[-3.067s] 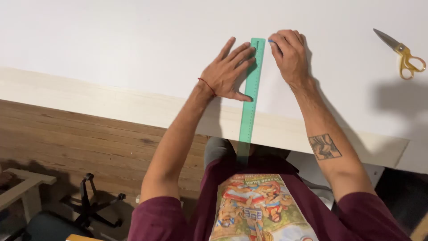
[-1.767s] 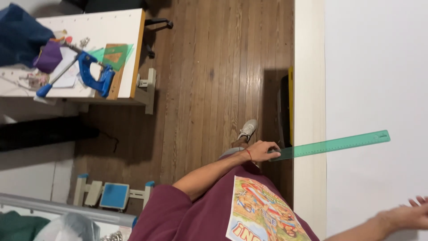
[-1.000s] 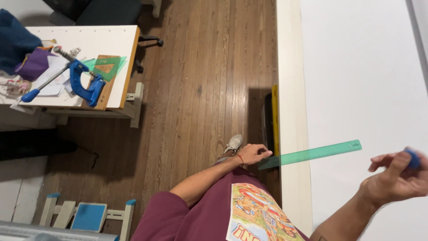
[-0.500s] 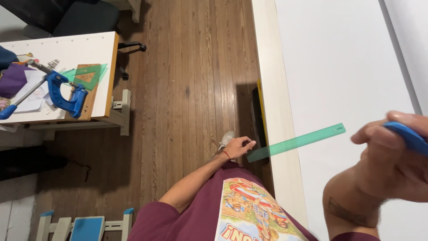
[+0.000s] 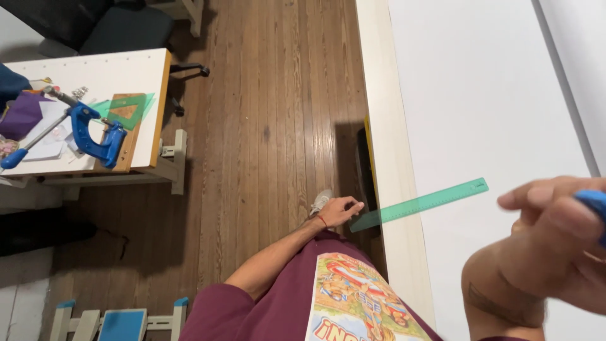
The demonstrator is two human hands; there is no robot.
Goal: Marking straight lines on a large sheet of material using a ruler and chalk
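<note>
The left hand (image 5: 338, 211) grips one end of the green ruler (image 5: 421, 203), holding it out over the edge of the white table (image 5: 480, 95). The right hand (image 5: 555, 240), blurred and close to the camera, pinches a blue object (image 5: 593, 205) above the table, just beside the ruler's far end.

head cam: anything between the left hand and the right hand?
The green ruler spans most of it: the left hand holds its near end, and it lies across the white sheet toward the right hand, which pinches something blue.
</note>
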